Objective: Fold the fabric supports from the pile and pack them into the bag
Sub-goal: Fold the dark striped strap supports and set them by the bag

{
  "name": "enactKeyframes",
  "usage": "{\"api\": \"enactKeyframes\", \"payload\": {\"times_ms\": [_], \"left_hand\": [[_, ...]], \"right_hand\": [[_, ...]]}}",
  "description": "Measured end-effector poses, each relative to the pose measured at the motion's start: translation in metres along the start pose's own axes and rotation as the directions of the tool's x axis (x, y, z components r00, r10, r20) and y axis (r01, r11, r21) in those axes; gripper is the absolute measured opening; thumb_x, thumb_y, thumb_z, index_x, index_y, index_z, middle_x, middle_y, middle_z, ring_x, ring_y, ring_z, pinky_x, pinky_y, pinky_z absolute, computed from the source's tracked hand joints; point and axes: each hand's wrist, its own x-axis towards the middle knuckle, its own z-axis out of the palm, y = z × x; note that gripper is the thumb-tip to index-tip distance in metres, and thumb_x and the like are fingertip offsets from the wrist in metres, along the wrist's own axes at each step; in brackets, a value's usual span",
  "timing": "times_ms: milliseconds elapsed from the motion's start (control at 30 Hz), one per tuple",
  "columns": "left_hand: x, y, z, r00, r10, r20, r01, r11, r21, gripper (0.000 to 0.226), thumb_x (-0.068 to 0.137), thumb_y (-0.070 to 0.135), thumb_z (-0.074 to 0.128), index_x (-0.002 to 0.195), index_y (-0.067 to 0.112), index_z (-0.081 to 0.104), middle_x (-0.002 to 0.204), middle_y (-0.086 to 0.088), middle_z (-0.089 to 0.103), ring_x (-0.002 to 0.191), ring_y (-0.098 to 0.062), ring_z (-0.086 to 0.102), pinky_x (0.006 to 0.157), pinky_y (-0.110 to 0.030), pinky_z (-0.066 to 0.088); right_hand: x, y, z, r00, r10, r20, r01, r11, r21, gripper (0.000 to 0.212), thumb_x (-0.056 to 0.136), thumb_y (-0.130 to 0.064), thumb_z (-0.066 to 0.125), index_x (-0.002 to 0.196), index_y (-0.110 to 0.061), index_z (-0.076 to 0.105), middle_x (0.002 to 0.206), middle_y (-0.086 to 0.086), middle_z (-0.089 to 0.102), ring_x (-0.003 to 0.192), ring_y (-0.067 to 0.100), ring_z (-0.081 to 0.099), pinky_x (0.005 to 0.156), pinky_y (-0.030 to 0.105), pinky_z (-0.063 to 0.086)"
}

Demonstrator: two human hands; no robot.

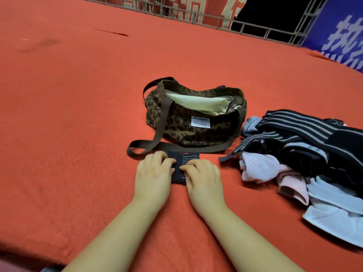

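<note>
Under both my hands, on the red cloth (78,118), lies a small dark support (183,169), folded flat. My left hand (154,173) covers its left edge and my right hand (202,176) its right edge, the fingers of both bent and pressing down on the fabric; whether they pinch it I cannot tell. Just beyond my fingertips the bag's strap (157,138) loops across the cloth, touching or nearly touching the far edge of the support. Behind the strap sits the leopard bag (180,124), mouth open, pale lining showing, a white label on its front. To my right, just beside the bag, is the pile (306,154): black striped bands on top, pink and white pieces below. Far off stand a metal rail (216,18) and a blue banner (337,26).
</note>
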Motion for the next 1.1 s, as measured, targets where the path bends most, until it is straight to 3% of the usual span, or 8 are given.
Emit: {"api": "enactKeyframes", "payload": {"times_ms": [100,200,400,533,733,900,1033,1100], "left_hand": [[-0.004,-0.001,0.001,0.997,0.03,0.076,-0.032,0.999,0.026,0.038,0.079,0.027,0.041,0.093,0.015,0.074,0.092,-0.004,0.068,0.073,-0.028,0.065,0.061,-0.037,0.051],[-0.004,0.001,-0.002,0.982,0.03,0.184,-0.045,0.996,0.079,0.045,0.078,0.028,0.036,0.094,0.016,0.075,0.091,-0.004,0.072,0.075,-0.026,0.069,0.06,-0.037,0.053],[0.014,0.024,-0.024,0.878,-0.044,0.478,-0.166,0.906,0.389,0.048,0.096,0.028,0.025,0.141,0.023,0.039,0.138,-0.002,0.045,0.127,-0.023,0.04,0.103,-0.035,0.029],[0.029,0.057,-0.042,0.882,-0.014,0.471,-0.237,0.851,0.469,0.036,0.094,0.027,0.034,0.125,0.018,0.049,0.13,-0.003,0.048,0.123,-0.023,0.041,0.1,-0.034,0.031],[0.043,0.147,-0.042,0.939,0.124,0.32,-0.044,0.968,-0.248,0.031,0.088,0.019,0.049,0.115,0.027,0.062,0.119,0.003,0.06,0.116,-0.019,0.052,0.097,-0.033,0.041],[0.058,0.227,-0.047,0.921,0.187,0.34,0.021,0.851,-0.525,0.031,0.091,0.017,0.053,0.121,0.019,0.06,0.125,0.004,0.061,0.116,-0.011,0.054,0.097,-0.02,0.037],[0.068,0.27,-0.036,0.88,0.227,0.417,0.08,0.795,-0.601,0.031,0.088,0.019,0.058,0.119,0.019,0.06,0.118,0.004,0.063,0.108,-0.011,0.058,0.095,-0.025,0.043],[0.071,0.288,-0.031,0.824,0.149,0.546,0.326,0.663,-0.674,0.01,0.09,0.014,0.056,0.097,0.02,0.062,0.094,0.002,0.062,0.084,-0.012,0.058,0.074,-0.023,0.046]], "right_hand": [[-0.002,0.003,-0.002,0.991,0.021,0.134,-0.019,1.0,-0.012,0.036,0.08,-0.024,0.043,0.1,-0.017,0.072,0.1,-0.003,0.07,0.092,0.017,0.064,0.083,0.029,0.045],[-0.003,0.003,-0.009,0.962,0.049,0.269,-0.064,0.997,0.046,0.045,0.081,-0.026,0.038,0.109,-0.012,0.07,0.111,0.004,0.07,0.097,0.022,0.067,0.083,0.034,0.055],[0.011,0.007,-0.043,0.763,0.003,0.646,-0.035,0.999,0.037,0.052,0.099,-0.028,0.039,0.149,-0.019,0.026,0.158,-0.001,0.018,0.144,0.014,0.018,0.117,0.028,0.016],[0.012,0.018,-0.074,0.807,0.035,0.589,-0.099,0.992,0.077,0.047,0.094,-0.027,0.049,0.14,-0.019,0.043,0.15,0.001,0.037,0.137,0.018,0.035,0.112,0.03,0.027],[0.009,0.068,-0.154,0.991,0.075,0.114,-0.084,0.993,0.078,0.041,0.074,-0.031,0.04,0.095,-0.015,0.071,0.095,0.004,0.07,0.092,0.03,0.062,0.085,0.041,0.046],[0.008,0.126,-0.222,0.954,0.2,-0.223,-0.227,0.969,-0.101,0.027,0.07,-0.02,0.056,0.094,-0.017,0.068,0.095,0.001,0.066,0.093,0.028,0.059,0.089,0.038,0.039],[-0.005,0.168,-0.25,0.894,0.445,-0.051,-0.441,0.853,-0.279,0.065,0.078,-0.032,0.065,0.138,-0.021,0.041,0.139,0.002,0.044,0.131,0.024,0.036,0.109,0.037,0.023],[-0.008,0.185,-0.254,0.843,0.535,0.055,-0.486,0.802,-0.347,0.085,0.076,-0.041,0.066,0.147,-0.022,0.022,0.15,0.002,0.029,0.139,0.021,0.023,0.113,0.038,0.018]]}}
